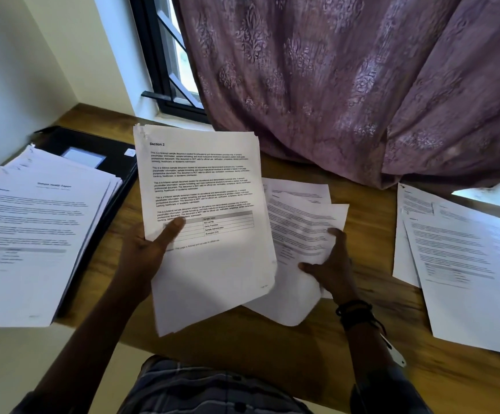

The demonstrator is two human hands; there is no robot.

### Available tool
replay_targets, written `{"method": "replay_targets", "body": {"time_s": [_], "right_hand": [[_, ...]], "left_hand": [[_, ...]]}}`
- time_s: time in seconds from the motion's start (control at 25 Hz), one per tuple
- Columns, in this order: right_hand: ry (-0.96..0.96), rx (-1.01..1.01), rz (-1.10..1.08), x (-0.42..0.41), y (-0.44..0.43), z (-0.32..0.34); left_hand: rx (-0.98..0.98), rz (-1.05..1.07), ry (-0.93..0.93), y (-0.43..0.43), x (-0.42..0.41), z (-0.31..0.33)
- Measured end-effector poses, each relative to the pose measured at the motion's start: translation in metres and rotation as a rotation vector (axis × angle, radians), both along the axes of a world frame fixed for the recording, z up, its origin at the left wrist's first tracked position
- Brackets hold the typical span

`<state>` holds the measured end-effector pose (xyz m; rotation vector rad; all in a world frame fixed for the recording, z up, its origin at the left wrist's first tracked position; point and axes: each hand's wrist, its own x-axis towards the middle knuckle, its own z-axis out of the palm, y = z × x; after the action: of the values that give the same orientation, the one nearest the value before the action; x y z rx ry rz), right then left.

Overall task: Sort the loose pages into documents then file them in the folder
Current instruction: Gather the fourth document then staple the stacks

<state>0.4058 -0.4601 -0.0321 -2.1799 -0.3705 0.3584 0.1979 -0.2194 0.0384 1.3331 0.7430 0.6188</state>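
While my left hand (145,255) grips a sheaf of pages (210,189) raised above the wooden table (377,339), thumb clamped across the front sheet headed "Section 2", my right hand (331,264) rests with fingers spread on loose pages (302,216) just beside it. At far left, a stack (33,234) lies on the black folder (105,150); another pile (467,264) lies well to the right.
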Motion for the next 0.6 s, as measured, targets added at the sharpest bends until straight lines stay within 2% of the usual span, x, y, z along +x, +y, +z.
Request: {"method": "replay_targets", "body": {"time_s": [0.12, 0.2, 0.44, 0.6], "right_hand": [[-0.132, 0.151, 0.085, 0.004, -0.001, 0.010], [-0.146, 0.233, 0.126, 0.009, -0.001, 0.020], [0.378, 0.656, 0.198, 0.000, 0.011, 0.078], [0.548, 0.777, 0.299, -0.014, 0.022, 0.095]], "left_hand": [[-0.086, 0.009, 0.011, 0.000, -0.001, 0.003], [-0.149, 0.018, 0.029, 0.001, -0.003, 0.003], [-0.294, -0.055, 0.088, 0.003, 0.001, 0.003], [-0.434, -0.140, 0.098, -0.002, 0.005, 0.000]]}}
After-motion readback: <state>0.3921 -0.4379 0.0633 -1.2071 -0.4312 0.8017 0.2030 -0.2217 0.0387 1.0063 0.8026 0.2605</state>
